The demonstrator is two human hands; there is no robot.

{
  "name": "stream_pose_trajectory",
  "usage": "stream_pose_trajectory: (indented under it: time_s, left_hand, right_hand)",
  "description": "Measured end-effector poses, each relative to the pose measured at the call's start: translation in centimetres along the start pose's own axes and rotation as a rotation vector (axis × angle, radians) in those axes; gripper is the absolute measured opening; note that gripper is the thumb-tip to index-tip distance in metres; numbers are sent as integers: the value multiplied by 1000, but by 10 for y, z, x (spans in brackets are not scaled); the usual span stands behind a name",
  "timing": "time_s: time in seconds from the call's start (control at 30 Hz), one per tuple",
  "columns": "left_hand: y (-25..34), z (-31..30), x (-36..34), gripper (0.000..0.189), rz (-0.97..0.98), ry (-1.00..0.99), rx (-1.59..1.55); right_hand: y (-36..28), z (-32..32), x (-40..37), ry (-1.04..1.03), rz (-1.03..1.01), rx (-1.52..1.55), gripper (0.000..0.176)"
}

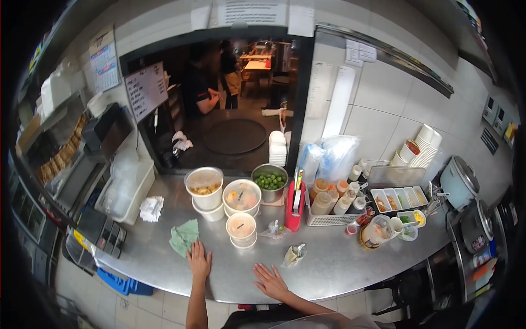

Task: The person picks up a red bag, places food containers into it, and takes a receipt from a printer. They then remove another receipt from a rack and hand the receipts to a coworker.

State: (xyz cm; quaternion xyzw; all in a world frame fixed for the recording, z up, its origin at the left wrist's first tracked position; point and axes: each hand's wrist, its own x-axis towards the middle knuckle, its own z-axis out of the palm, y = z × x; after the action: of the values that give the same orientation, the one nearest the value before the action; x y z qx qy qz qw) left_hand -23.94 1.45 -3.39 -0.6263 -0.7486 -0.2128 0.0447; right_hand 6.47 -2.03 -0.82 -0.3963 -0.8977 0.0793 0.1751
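My left hand (pixel 199 261) lies flat on the steel counter (pixel 164 271), its fingertips at the lower edge of a crumpled green cloth (pixel 184 238). Palm down with its fingers spread, my right hand (pixel 272 282) rests on the counter and holds nothing. Just beyond it sits a small crumpled bag with pale contents (pixel 294 255). Lidded tubs (pixel 241 226) are stacked in front of my hands, beside more white tubs (pixel 204 189). A steel pot of green limes (pixel 269 181) stands behind them.
A red tape dispenser (pixel 296 207) and a basket of sauce bottles (pixel 334 219) stand right of the tubs. Farther right are a large jar (pixel 377 232) and a tray of toppings (pixel 399 199). Crumpled paper (pixel 151 209) lies left. Two people stand beyond the serving window.
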Motion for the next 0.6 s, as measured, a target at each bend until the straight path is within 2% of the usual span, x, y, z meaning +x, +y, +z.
stream_pose_trajectory:
  time_s: [0.37, 0.47, 0.6]
  left_hand:
    - [4, -8, 4, 59, -33, 44, -34]
    - [-1, -3, 4, 64, -11, 45, -19]
    - [17, -29, 7, 70, -73, 117, -32]
  right_hand:
    - [0, 0, 2, -42, 10, 21, 55]
    - [-1, -2, 5, -43, 7, 29, 56]
    - [-4, -6, 4, -28, 40, 34, 59]
